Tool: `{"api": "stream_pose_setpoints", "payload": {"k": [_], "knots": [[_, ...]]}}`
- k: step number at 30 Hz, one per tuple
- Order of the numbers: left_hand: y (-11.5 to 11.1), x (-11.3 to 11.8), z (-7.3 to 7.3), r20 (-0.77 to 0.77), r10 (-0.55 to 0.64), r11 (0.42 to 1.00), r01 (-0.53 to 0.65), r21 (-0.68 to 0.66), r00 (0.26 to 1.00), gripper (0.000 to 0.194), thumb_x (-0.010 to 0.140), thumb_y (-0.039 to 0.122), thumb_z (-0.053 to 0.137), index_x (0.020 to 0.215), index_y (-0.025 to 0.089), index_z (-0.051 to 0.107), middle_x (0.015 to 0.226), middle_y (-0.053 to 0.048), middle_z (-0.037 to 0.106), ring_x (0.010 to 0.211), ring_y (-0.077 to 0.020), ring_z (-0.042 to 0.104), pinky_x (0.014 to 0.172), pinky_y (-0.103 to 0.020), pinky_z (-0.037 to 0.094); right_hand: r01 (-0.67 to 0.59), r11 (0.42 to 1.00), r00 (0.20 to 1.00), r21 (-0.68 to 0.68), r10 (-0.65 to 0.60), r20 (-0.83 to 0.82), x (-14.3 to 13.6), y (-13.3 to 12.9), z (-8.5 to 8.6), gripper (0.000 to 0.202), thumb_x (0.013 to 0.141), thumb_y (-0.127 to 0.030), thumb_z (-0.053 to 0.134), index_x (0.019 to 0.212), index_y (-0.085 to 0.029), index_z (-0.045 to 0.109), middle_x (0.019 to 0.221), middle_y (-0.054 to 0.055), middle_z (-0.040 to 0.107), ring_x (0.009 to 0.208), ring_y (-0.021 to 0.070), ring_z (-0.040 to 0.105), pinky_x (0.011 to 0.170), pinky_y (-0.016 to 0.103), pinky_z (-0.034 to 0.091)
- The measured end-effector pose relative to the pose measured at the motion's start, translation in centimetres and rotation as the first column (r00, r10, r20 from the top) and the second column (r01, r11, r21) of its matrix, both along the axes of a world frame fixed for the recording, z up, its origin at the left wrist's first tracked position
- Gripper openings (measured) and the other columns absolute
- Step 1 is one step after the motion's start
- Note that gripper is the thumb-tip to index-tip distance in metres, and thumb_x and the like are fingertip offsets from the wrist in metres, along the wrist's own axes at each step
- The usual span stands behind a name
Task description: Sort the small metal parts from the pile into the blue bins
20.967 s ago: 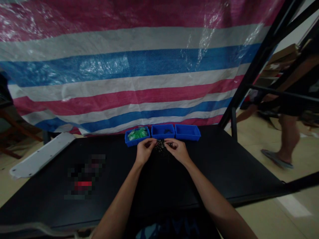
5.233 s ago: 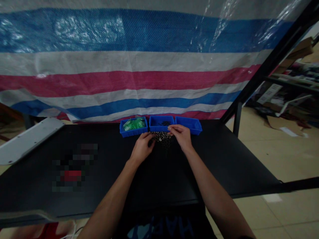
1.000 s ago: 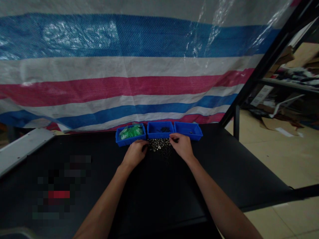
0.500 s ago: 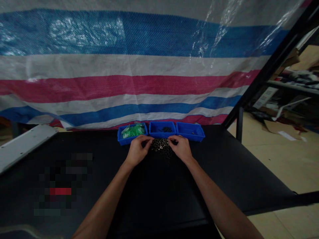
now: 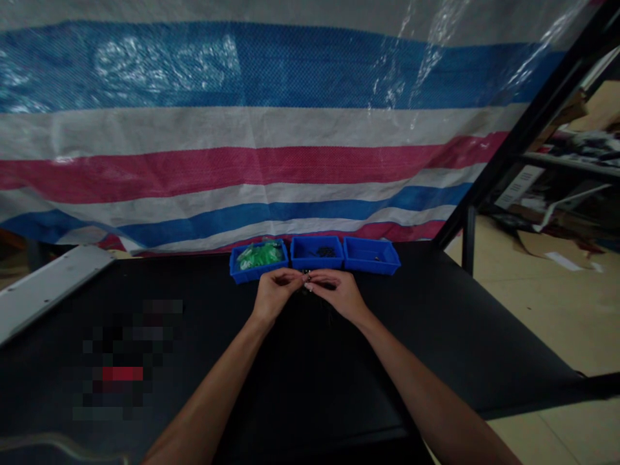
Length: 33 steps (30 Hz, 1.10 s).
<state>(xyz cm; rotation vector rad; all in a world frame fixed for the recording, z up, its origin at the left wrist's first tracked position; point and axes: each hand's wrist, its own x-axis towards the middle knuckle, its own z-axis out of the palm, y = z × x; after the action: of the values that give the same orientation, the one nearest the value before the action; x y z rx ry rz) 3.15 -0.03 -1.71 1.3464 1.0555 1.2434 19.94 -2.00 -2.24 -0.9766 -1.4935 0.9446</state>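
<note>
My left hand (image 5: 277, 294) and my right hand (image 5: 338, 292) meet fingertip to fingertip over a pile of small metal parts (image 5: 307, 279), which they mostly cover. Both are pinched closed; whatever sits between the fingertips is too small to name. Behind them stand three blue bins in a row. The left bin (image 5: 247, 276) holds green and clear plastic bags (image 5: 259, 256). Small dark pieces (image 5: 325, 252) lie in the middle bin (image 5: 314, 263). In the right bin (image 5: 371, 265) there is a tiny piece.
The black table (image 5: 300, 387) carries a white metal panel (image 5: 48, 284) at the far left and a blurred-out patch with red (image 5: 122, 373). A striped sheet (image 5: 261, 168) hangs behind. At the right are a black frame post (image 5: 467, 242) and a cluttered shelf (image 5: 571, 161).
Both hands have moved inward from the sides of the pile until their fingertips meet, now hiding most of the small metal parts. The bins look the same.
</note>
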Motion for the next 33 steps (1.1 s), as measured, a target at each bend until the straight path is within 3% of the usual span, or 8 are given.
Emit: {"api": "stream_pose_setpoints", "payload": {"k": [4, 7, 12, 15, 18, 23, 29, 33], "knots": [[0.2, -0.2, -0.1, -0.076, -0.013, 1.000, 0.014, 0.009, 0.997, 0.030, 0.074, 0.046, 0.075, 0.074, 0.015, 0.076, 0.076, -0.007, 0.076, 0.073, -0.0217, 0.072, 0.068, -0.030, 0.056, -0.032, 0.994, 0.998, -0.106, 0.026, -0.061, 0.1, 0.3, 0.1, 0.027, 0.068, -0.037, 0.079, 0.089, -0.019, 0.078, 0.087, 0.006, 0.079, 0.077, 0.0239, 0.076, 0.081, 0.043, 0.060], [0.3, -0.8, -0.1, -0.329, 0.026, 0.987, 0.028, 0.158, 0.944, 0.027, 0.085, 0.040, 0.064, 0.082, 0.017, 0.077, 0.083, -0.007, 0.077, 0.077, -0.0230, 0.072, 0.073, -0.033, 0.056, 0.015, 0.986, 0.991, -0.168, -0.037, -0.130, 0.5, 0.7, 0.3, 0.027, 0.064, -0.033, 0.082, 0.085, -0.018, 0.077, 0.078, 0.006, 0.078, 0.069, 0.0228, 0.075, 0.075, 0.039, 0.061], [0.4, -2.1, -0.2, -0.710, 0.131, 0.902, 0.214, 0.376, 0.692, 0.016, 0.083, 0.021, 0.063, 0.094, 0.021, 0.076, 0.095, -0.006, 0.074, 0.085, -0.0234, 0.069, 0.080, -0.036, 0.056, 0.404, 0.903, 0.856, -0.147, -0.429, -0.287, 2.2, 1.6, 0.5, 0.029, 0.065, -0.032, 0.081, 0.088, -0.016, 0.075, 0.073, 0.006, 0.076, 0.069, 0.0227, 0.074, 0.073, 0.037, 0.059], [0.5, -2.3, -0.4, -0.748, 0.121, 0.904, 0.239, 0.354, 0.653, 0.017, 0.084, 0.018, 0.062, 0.095, 0.019, 0.075, 0.095, -0.007, 0.073, 0.083, -0.0227, 0.069, 0.079, -0.035, 0.056, 0.576, 0.804, 0.721, -0.150, -0.586, -0.370, 3.4, 2.1, 0.5, 0.034, 0.066, -0.033, 0.081, 0.094, -0.014, 0.073, 0.085, 0.009, 0.077, 0.080, 0.0246, 0.074, 0.079, 0.040, 0.058], [0.7, -2.4, -0.4, -0.753, 0.121, 0.909, 0.233, 0.346, 0.647, 0.019, 0.087, 0.017, 0.058, 0.096, 0.017, 0.075, 0.094, -0.008, 0.073, 0.082, -0.0225, 0.069, 0.079, -0.034, 0.056, 0.631, 0.762, 0.663, -0.146, -0.627, -0.408, 4.2, 2.5, 0.4, 0.042, 0.066, -0.032, 0.080, 0.103, -0.014, 0.072, 0.104, 0.012, 0.076, 0.093, 0.0252, 0.072, 0.086, 0.041, 0.056], [1.1, -3.0, -0.3, -0.800, 0.086, 0.919, 0.263, 0.293, 0.593, 0.019, 0.086, 0.017, 0.060, 0.099, 0.018, 0.075, 0.098, -0.007, 0.072, 0.083, -0.0217, 0.068, 0.077, -0.032, 0.054, 0.588, 0.798, 0.716, -0.131, -0.589, -0.375, 3.9, 2.4, 0.3, 0.040, 0.070, -0.033, 0.074, 0.106, -0.015, 0.071, 0.107, 0.012, 0.075, 0.082, 0.0220, 0.073, 0.070, 0.034, 0.057], [1.2, -3.4, -0.2, -0.810, 0.098, 0.923, 0.253, 0.292, 0.578, 0.014, 0.086, 0.017, 0.063, 0.092, 0.019, 0.074, 0.097, -0.007, 0.072, 0.084, -0.0225, 0.068, 0.077, -0.033, 0.053, 0.477, 0.865, 0.815, -0.154, -0.501, -0.290, 3.1, 2.0, 0.6, 0.036, 0.073, -0.040, 0.072, 0.100, -0.017, 0.072, 0.087, 0.008, 0.076, 0.066, 0.0184, 0.070, 0.058, 0.029, 0.053], [1.1, -3.0, -0.1, -0.723, 0.090, 0.913, 0.233, 0.334, 0.685, 0.011, 0.085, 0.018, 0.063, 0.090, 0.019, 0.073, 0.092, -0.007, 0.073, 0.082, -0.0220, 0.068, 0.075, -0.032, 0.053, 0.354, 0.925, 0.903, -0.137, -0.376, -0.207, 2.6, 1.8, 0.8, 0.033, 0.074, -0.038, 0.070, 0.100, -0.018, 0.072, 0.079, 0.006, 0.076, 0.056, 0.0153, 0.066, 0.056, 0.028, 0.051]]}}
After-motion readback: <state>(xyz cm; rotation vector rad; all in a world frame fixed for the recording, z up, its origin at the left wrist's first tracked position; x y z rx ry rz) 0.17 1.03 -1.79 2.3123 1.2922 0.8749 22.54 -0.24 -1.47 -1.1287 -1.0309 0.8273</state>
